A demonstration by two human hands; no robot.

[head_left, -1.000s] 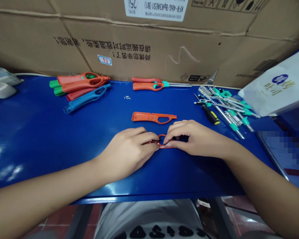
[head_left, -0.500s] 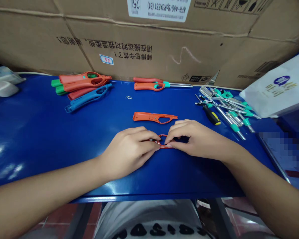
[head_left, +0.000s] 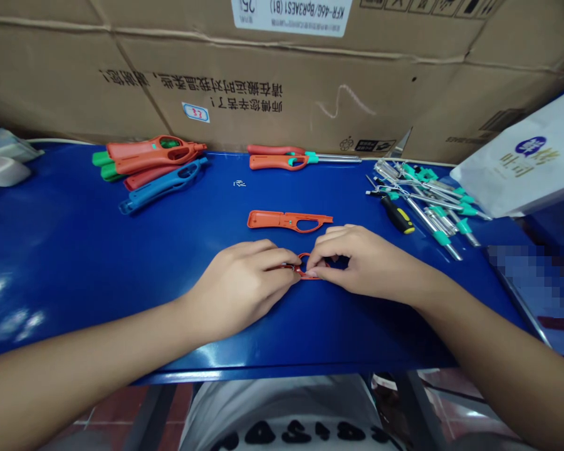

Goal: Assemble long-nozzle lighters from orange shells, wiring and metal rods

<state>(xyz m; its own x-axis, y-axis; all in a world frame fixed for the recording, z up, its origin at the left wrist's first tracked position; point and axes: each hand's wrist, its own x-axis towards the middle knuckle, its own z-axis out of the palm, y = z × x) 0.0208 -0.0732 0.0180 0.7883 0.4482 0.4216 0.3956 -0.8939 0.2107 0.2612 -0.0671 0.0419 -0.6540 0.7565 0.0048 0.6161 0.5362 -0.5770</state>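
An orange lighter casing half (head_left: 303, 256) lies low over the table, mostly covered by my two hands. My left hand (head_left: 249, 285) is closed on its left end, with the fingertips bent down onto it. From the right, my right hand (head_left: 361, 263) reaches in with thumb and forefinger pinched together at the casing's loop; whatever is between those tips is too small to make out. Just beyond my hands rests another orange casing half (head_left: 267, 219), its hollow inner side up and a small green part in it.
At the back left, orange, red and blue casings (head_left: 162, 185) are piled. A lighter with a metal tube (head_left: 277, 162) lies at the back, tiny pale pieces (head_left: 239, 183) before it. Metal tubes with green parts (head_left: 427, 219), a screwdriver (head_left: 397, 215) and a white bag (head_left: 521, 163) occupy the right.
My right fingertips have shifted slightly left along the casing, nearer to my left hand. The left hand keeps its hold. The whole view has moved a little.
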